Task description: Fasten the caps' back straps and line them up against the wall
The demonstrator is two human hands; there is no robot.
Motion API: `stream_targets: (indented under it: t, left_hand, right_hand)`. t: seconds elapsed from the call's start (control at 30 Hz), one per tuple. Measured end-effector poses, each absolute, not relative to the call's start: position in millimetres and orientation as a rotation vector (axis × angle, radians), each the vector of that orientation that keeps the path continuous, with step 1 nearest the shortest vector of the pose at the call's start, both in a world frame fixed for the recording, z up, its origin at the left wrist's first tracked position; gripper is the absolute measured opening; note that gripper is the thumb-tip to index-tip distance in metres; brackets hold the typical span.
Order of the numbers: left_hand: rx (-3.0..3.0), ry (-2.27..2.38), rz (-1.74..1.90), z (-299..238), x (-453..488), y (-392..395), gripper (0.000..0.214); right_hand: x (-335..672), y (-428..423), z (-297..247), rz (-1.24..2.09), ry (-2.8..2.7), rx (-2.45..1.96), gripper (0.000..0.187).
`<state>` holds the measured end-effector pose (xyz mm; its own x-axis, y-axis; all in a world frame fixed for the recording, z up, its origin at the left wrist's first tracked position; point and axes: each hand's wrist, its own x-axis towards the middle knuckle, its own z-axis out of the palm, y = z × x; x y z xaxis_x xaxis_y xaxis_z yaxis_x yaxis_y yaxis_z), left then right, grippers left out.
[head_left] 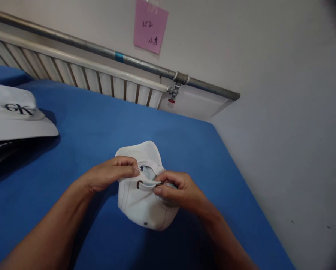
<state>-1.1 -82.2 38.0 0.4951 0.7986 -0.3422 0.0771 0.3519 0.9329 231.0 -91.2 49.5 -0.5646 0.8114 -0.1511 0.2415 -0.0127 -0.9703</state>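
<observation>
On the blue table lay the white cap, left hand pinching its back rim, right hand pinching the strap by the buckle; a slack pinch might have let the strap slip free; a second cap lay well apart beyond

Two white fabric caps: one plain stitched cap and one black-lettered cap (the dark things under it are too hidden to count). Two bare hands, left hand and right hand. One blue cloth-covered table, one pink paper note, one grey metal pipe, one white ribbed radiator
</observation>
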Motion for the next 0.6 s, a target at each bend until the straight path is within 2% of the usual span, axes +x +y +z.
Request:
stream_targets:
  t: [0.13,0.27,0.43,0.5,0.6]
  left_hand:
    - [1.256,1.001,0.589,38.7,-0.4,-83.0,0.018]
    - [1.625,1.045,0.756,42.7,2.7,-86.2,0.019]
    - [1.838,1.024,0.583,46.5,7.9,-90.5,0.021]
    - [1.811,1.027,0.526,46.4,9.5,-91.6,0.021]
    - [1.750,1.011,0.486,46.3,10.8,-92.9,0.021]
  right_hand:
    - [236.4,-89.9,49.7,1.566,-1.799,-1.076,0.007]
    - [239.5,-89.2,49.5,1.399,-1.809,-1.174,0.009]
    - [238.1,-93.0,52.3,1.146,-1.927,-1.179,0.006]
    - [238.1,-94.7,54.0,1.171,-1.995,-1.145,0.002]
    - [237.8,-95.7,54.0,1.258,-2.024,-1.089,0.009]
